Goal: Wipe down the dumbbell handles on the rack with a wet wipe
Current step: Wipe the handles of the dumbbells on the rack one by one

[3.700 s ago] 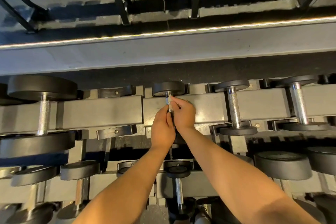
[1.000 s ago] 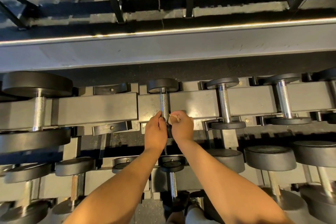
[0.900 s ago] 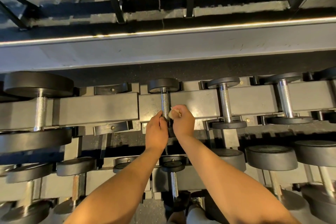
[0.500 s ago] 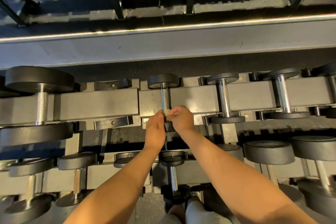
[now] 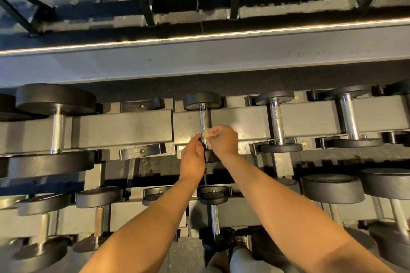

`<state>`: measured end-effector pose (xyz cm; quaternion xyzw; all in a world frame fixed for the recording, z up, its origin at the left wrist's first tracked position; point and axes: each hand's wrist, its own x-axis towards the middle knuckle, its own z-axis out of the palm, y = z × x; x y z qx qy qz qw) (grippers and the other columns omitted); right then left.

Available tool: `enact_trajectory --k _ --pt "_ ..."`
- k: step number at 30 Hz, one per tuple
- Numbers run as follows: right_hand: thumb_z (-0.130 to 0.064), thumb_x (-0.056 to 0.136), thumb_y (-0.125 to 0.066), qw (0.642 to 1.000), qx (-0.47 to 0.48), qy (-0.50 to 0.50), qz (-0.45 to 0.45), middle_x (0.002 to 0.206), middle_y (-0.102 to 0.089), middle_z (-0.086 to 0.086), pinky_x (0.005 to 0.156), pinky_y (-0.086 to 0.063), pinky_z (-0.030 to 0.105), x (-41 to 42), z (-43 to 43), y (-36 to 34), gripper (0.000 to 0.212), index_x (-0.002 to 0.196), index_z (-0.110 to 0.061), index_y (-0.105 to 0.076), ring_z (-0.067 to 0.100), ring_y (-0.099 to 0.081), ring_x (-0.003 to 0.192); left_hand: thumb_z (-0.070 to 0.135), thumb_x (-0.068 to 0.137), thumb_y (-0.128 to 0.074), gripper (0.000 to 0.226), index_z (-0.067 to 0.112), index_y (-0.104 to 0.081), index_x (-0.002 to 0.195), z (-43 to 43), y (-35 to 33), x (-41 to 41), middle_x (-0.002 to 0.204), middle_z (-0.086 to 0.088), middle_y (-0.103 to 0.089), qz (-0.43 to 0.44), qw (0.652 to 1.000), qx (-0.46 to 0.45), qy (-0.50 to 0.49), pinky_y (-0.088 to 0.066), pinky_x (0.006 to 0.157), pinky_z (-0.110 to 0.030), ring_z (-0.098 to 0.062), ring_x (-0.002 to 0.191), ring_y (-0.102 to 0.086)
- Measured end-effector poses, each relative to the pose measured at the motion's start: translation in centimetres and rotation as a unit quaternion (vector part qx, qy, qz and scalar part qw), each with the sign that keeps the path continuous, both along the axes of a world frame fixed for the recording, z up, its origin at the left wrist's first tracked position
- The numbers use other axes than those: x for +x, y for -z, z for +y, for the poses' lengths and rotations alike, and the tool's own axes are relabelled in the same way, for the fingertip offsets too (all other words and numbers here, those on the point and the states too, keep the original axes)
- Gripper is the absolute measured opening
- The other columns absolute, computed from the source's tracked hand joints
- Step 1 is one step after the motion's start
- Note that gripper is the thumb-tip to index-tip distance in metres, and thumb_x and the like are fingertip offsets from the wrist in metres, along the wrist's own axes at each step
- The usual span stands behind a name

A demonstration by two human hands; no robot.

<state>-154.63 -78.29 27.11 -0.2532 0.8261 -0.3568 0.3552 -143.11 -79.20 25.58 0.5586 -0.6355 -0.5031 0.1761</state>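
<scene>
A small dumbbell with a knurled chrome handle (image 5: 203, 118) and black ends lies across the top tier of the grey rack (image 5: 124, 127). Both hands meet at the near end of that handle. My right hand (image 5: 223, 141) pinches a small crumpled wet wipe (image 5: 206, 134) against the handle's right side. My left hand (image 5: 192, 158) has its fingers curled round the handle's left side, just below the wipe. The near head of this dumbbell is mostly hidden behind the hands.
More dumbbells rest on the top tier: a large one (image 5: 57, 132) at left, two (image 5: 276, 122) (image 5: 348, 121) at right. The lower tier holds several more, one (image 5: 214, 220) right below my arms. A mirror (image 5: 199, 2) stands behind the rack.
My right hand with the wipe slid along the handle, from near its far end 3.7 s ago down to its near end. In the last second both hands shifted only slightly.
</scene>
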Motion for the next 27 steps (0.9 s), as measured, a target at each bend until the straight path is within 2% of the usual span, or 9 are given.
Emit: enact_trajectory --k 2,4,9,13,17,19,23,25,27 --pt "-0.003 0.091 -0.066 1.000 0.007 0.007 -0.005 0.106 -0.068 0.003 0.077 -0.044 0.021 -0.4 0.2 -0.1 0.016 0.101 -0.013 -0.073 0.015 -0.062 0.093 0.017 0.109 -0.032 0.041 0.022 -0.050 0.145 0.0 -0.3 -0.1 0.110 0.004 -0.061 -0.004 1.000 -0.008 0.009 -0.040 0.081 -0.007 -0.008 0.097 -0.058" --pt "-0.002 0.092 -0.063 0.998 -0.043 0.050 -0.013 0.105 -0.066 0.001 0.077 -0.043 0.020 -0.4 -0.5 -0.2 0.017 0.104 -0.011 -0.071 0.017 -0.062 0.097 0.011 0.107 -0.034 0.045 0.022 -0.048 0.147 -0.3 0.2 -0.1 0.108 -0.002 -0.063 -0.010 0.999 -0.016 0.028 -0.046 0.086 -0.021 -0.018 0.098 -0.060" --pt "-0.004 0.092 -0.063 0.996 -0.070 0.045 0.039 0.101 -0.063 0.000 0.063 -0.036 0.003 0.3 -2.5 -0.1 0.013 0.100 -0.010 -0.071 0.012 -0.056 0.090 0.010 0.104 -0.034 0.048 0.025 -0.049 0.147 -0.8 1.0 -0.2 0.108 -0.004 -0.064 -0.008 0.999 -0.019 0.031 -0.046 0.080 -0.017 -0.015 0.096 -0.060" --pt "-0.003 0.091 -0.066 0.998 -0.050 0.001 0.045 0.092 -0.060 -0.003 0.065 -0.038 0.000 0.8 0.6 0.7 0.008 0.095 -0.007 -0.072 0.012 -0.058 0.086 0.011 0.104 -0.034 0.046 0.028 -0.051 0.143 -0.6 0.6 -0.2 0.097 -0.008 -0.063 0.017 1.000 -0.001 0.017 -0.047 0.074 -0.026 -0.019 0.085 -0.059" --pt "-0.004 0.088 -0.070 1.000 0.006 -0.008 -0.016 0.093 -0.071 0.003 0.078 -0.050 0.022 0.5 1.5 0.1 0.009 0.094 -0.009 -0.075 0.015 -0.064 0.086 0.022 0.109 -0.034 0.040 0.023 -0.048 0.147 -0.5 -0.2 -0.1 0.116 0.000 -0.063 0.001 1.000 0.021 0.017 -0.043 0.086 -0.023 -0.011 0.097 -0.058" --pt "-0.004 0.088 -0.070 0.999 -0.012 0.012 -0.031 0.088 -0.069 0.000 0.080 -0.055 0.028 0.7 1.7 -0.7 0.009 0.092 -0.011 -0.075 0.018 -0.066 0.086 0.027 0.110 -0.037 0.036 0.022 -0.055 0.140 -0.3 -1.1 0.1 0.124 0.003 -0.062 -0.005 0.999 0.004 0.036 -0.041 0.092 -0.023 -0.009 0.107 -0.056" --pt "-0.006 0.095 -0.061 0.994 -0.100 0.039 -0.037 0.087 -0.063 -0.008 0.064 -0.043 0.005 2.6 4.0 -2.8 0.016 0.096 -0.020 -0.068 0.002 -0.058 0.078 0.025 0.107 -0.047 0.030 0.022 -0.058 0.135 0.7 -3.1 0.9 0.124 0.006 -0.061 0.020 0.998 -0.033 0.058 -0.043 0.096 -0.022 -0.008 0.111 -0.056" --pt "-0.009 0.098 -0.058 0.989 -0.129 0.040 -0.063 0.092 -0.066 -0.008 0.066 -0.044 0.004 3.2 5.5 -3.4 0.017 0.098 -0.024 -0.066 -0.001 -0.059 0.083 0.023 0.105 -0.052 0.026 0.021 -0.061 0.129 1.5 -3.9 1.4 0.120 0.006 -0.063 0.032 0.997 -0.052 0.053 -0.043 0.090 -0.011 -0.001 0.105 -0.058" --pt "-0.012 0.099 -0.058 0.988 -0.132 0.026 -0.076 0.100 -0.069 -0.006 0.074 -0.047 0.011 3.3 6.8 -3.6 0.016 0.102 -0.024 -0.068 0.006 -0.064 0.091 0.020 0.103 -0.056 0.018 0.022 -0.066 0.118 2.4 -4.6 2.1 0.111 0.008 -0.067 0.059 0.995 -0.064 0.043 -0.043 0.083 -0.005 0.006 0.098 -0.060"
